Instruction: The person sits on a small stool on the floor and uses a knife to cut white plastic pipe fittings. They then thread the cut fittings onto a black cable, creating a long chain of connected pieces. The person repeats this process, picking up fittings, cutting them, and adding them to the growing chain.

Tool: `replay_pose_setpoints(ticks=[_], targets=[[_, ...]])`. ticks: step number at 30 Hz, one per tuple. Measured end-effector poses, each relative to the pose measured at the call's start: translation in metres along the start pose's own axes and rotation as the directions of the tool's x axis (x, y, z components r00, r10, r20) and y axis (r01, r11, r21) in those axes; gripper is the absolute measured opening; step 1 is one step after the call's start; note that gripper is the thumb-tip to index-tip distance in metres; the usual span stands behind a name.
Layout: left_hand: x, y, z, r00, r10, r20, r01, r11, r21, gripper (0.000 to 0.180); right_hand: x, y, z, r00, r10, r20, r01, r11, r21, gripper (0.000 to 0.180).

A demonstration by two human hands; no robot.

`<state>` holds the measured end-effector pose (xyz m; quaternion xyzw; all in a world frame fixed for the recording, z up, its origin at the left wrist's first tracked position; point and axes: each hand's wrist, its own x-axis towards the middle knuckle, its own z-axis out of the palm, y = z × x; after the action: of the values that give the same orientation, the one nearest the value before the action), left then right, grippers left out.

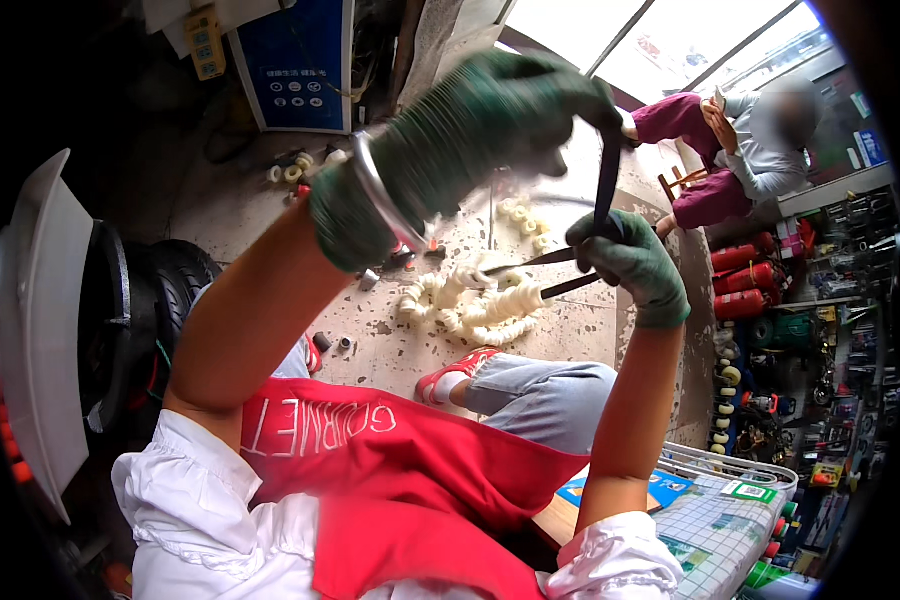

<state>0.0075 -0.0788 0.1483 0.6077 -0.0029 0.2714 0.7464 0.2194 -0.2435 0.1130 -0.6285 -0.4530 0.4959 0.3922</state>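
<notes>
Both my hands wear dark green work gloves. My left hand (470, 135), raised high and smeared by motion, grips a black strap (608, 165) that hangs over its fingers. Lower and to the right, my right hand (635, 262) is closed around the same strap. From the right hand, two lengths of the strap run down to the left toward a heap of cream-coloured rings (470, 308) on the floor. One length enters a tight row of these rings; where the other ends among them is hard to make out. A metal bangle (388, 190) circles my left wrist.
More cream rings (525, 220) lie farther off, with small dark cylinders (345, 343) nearer. Tyres (170, 280) and a white panel (40, 330) stand left. Another person (745, 150) sits far right, beside red cylinders (742, 280) and packed shelves (850, 330). A cloth-covered surface (720, 520) is near right.
</notes>
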Motion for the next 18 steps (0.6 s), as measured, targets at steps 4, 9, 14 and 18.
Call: replay_pose_setpoints(ticks=[4,9,14,18], targets=[[0.017,-0.009,-0.020,0.973,0.137,-0.187,-0.186,0.943,-0.275,0.033,-0.022,0.033,-0.065,0.973,0.039,-0.227,-0.028,0.998,0.051,0.026],[0.012,0.000,-0.019,0.975,0.151,-0.162,-0.203,0.904,-0.377,0.029,-0.063,-0.061,-0.121,0.910,0.322,-0.261,-0.375,0.908,-0.186,0.019],[0.010,0.001,0.012,0.975,0.200,0.096,-0.183,0.969,-0.163,0.032,-0.147,-0.132,-0.216,0.801,0.268,-0.535,-0.495,0.800,-0.340,0.027],[0.012,-0.009,0.040,0.972,0.002,0.236,0.039,0.984,-0.171,0.028,-0.341,-0.189,-0.355,0.548,0.197,-0.813,-0.597,0.773,-0.215,0.020]])
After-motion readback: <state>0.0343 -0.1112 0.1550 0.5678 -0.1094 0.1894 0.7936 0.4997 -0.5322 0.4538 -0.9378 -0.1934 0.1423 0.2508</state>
